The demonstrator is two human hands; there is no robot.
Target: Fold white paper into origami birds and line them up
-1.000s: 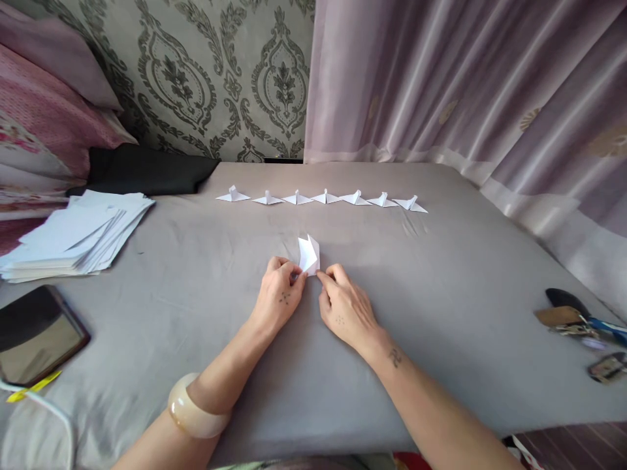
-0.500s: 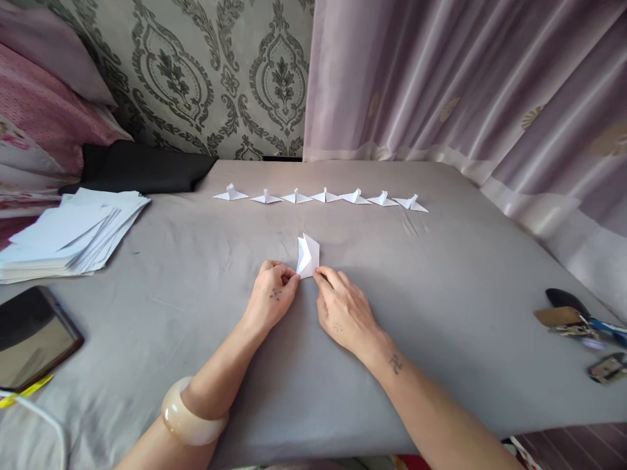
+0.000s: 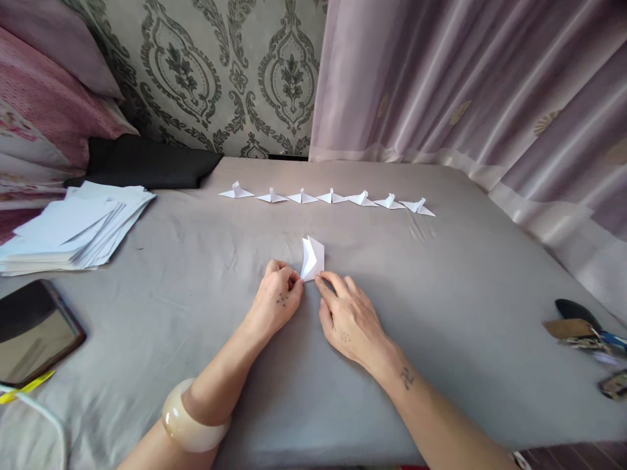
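A small piece of folded white paper (image 3: 314,260) lies on the grey cloth, with a flap standing up along its left side. My left hand (image 3: 279,294) pinches its lower left corner between thumb and index finger, the other fingers curled in. My right hand (image 3: 350,316) rests at the lower right corner, its index fingertip touching the paper. The right thumb is apart from the index finger, and the fingers are loosely stretched. Beyond the paper, several folded white paper birds (image 3: 332,196) stand in a row.
At the left lie a stack of white paper (image 3: 73,222), a black cloth (image 3: 151,163) and a phone (image 3: 36,336) with a white cable (image 3: 51,418). Keys (image 3: 582,339) lie at the right edge. A purple curtain (image 3: 416,78) hangs along the far right side.
My right thumb has drawn back from the paper, while the index fingertip stays at its corner. The left hand keeps its pinch. The whole view has shifted slightly.
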